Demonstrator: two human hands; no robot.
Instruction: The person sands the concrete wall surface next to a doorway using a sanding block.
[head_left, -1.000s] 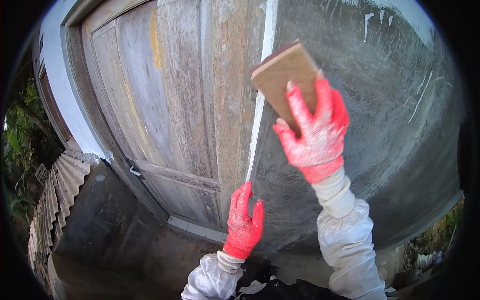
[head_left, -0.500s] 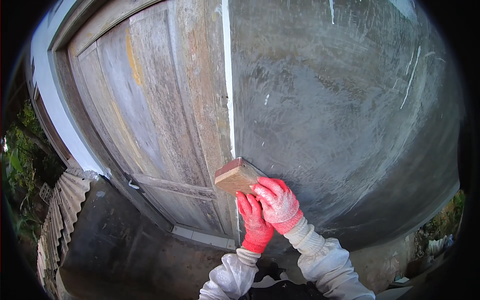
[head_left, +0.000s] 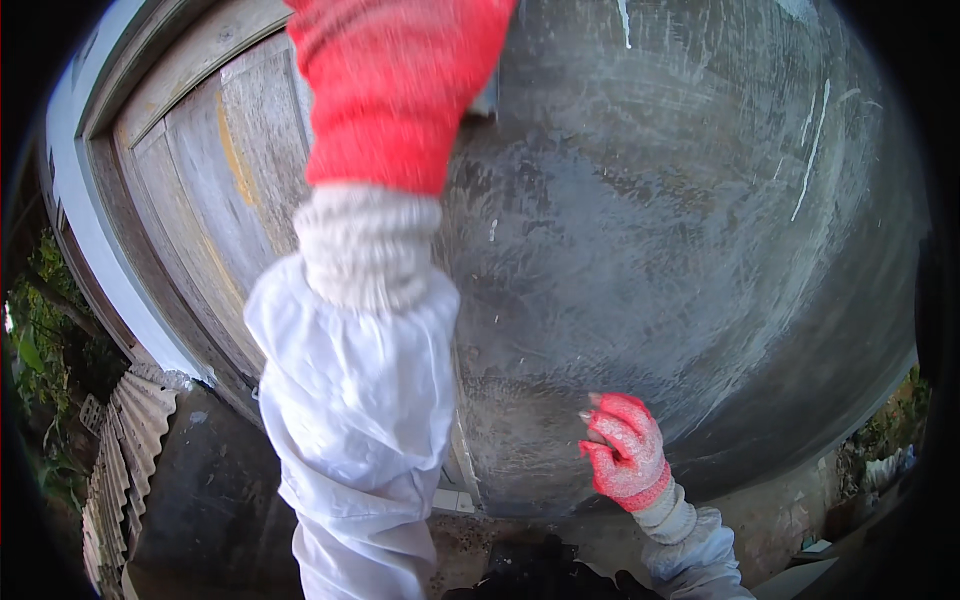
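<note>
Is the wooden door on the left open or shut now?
Shut, as far as shown: the wooden door lies flush inside its frame, with no gap visible. The left sleeve hides its right edge.

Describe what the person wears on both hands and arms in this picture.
Both hands wear red knitted gloves with off-white ribbed cuffs: the left hand fills the upper frame, the right hand sits low. Loose white sleeves cover both forearms, gathered at the wrists.

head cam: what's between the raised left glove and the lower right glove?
In the head view, between left hand and right hand: only bare grey wall with white streaks, plus the left white sleeve.
</note>
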